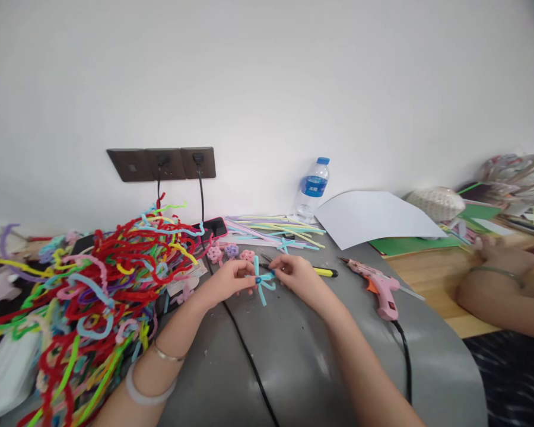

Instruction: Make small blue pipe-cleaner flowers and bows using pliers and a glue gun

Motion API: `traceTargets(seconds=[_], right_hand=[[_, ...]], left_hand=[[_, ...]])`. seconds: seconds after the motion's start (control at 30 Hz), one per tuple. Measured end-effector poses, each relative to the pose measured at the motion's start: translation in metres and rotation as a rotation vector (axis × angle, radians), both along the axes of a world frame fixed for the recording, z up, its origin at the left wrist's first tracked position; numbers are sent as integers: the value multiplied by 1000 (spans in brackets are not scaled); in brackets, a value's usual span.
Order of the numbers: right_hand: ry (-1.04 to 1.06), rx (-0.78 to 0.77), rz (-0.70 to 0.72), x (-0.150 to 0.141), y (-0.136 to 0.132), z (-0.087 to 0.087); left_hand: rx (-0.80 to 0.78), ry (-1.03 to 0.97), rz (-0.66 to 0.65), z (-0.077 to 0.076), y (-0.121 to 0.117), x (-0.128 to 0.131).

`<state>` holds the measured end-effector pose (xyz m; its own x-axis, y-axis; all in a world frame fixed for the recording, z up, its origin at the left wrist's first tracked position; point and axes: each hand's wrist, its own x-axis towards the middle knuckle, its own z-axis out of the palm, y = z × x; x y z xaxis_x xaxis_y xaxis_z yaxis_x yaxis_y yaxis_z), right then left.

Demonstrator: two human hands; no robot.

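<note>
Light blue pipe cleaners [261, 292], crossed and joined at a darker blue middle, are held up between my two hands just above the grey table. My left hand [234, 279] pinches them near the middle from the left. On the right, my right hand [296, 276] has its fingertips closed on the end of one arm. Another light blue crossed piece [285, 244] lies just behind my right hand. Small pink and purple looped pieces [231, 252] sit beyond my left hand. A yellow-and-black cutter [326, 272] is partly covered by my right hand.
A tangled heap of coloured pipe cleaners [115, 284] fills the left. At right lies a pink glue gun [380, 287] with its cord. Straight pipe cleaners [271, 226], a water bottle [314, 188] and white paper [374, 216] are at the back. Another person's arm [498, 290] rests at far right.
</note>
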<state>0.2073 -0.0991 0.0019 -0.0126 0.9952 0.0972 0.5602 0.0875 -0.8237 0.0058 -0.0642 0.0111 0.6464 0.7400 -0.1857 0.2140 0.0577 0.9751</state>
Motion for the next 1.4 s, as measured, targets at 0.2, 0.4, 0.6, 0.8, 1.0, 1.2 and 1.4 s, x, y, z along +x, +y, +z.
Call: traceTargets(seconds=[0.2,0.4,0.6,0.8,1.0,1.2,1.4], right_hand=[[-18,71,-153,-8,-20,-16],[335,48,-214,-15,-35,-19],[484,100,-148,-25,-33,-26],[504,126,-170,-29,-36,-25],[525,100,-171,-32,-38,-22],[679,105,-165,-32,-38,-25],[759,59,-190,-31,-38,-29]], left_hand=[[1,-82,132,-2,3,-1],[-3,-144,158,-6,5,0],[0,-134,113,-6,5,2],[12,-132,113,-5,4,2],[38,-118,93,-7,4,3],[46,-98,109,-9,4,3],[58,-104,94,-12,4,4]])
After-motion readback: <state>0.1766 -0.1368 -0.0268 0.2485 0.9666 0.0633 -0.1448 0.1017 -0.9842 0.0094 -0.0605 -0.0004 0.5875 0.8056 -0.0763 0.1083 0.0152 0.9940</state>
